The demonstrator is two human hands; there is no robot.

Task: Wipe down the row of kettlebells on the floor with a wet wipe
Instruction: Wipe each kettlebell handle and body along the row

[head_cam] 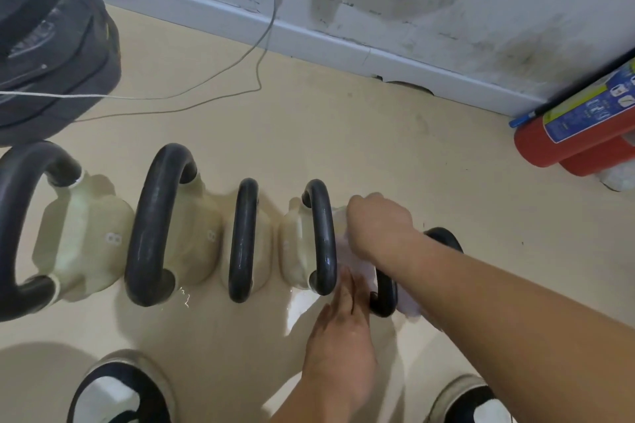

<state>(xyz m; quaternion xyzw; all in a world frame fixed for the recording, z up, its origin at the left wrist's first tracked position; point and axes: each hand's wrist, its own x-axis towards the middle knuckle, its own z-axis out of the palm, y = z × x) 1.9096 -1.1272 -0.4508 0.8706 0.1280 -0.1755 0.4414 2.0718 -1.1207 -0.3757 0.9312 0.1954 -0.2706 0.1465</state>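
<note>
kettlebells (pixel 151 216): five in a row on floor, starting at its left edge.
left hand (pixel 340 330): fingers straight, together, touching fourth handle's near end.
wet wipe (pixel 345 249): between fourth and fifth handles.
right hand (pixel 378 227): curled over wet wipe.

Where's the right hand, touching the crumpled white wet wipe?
Touching. The head view shows the right hand gripping the crumpled white wet wipe, which bulges out beneath it.

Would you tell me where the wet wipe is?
Head view, right of centre: the wet wipe is under the right hand, just right of the fourth kettlebell handle from the left.
</note>
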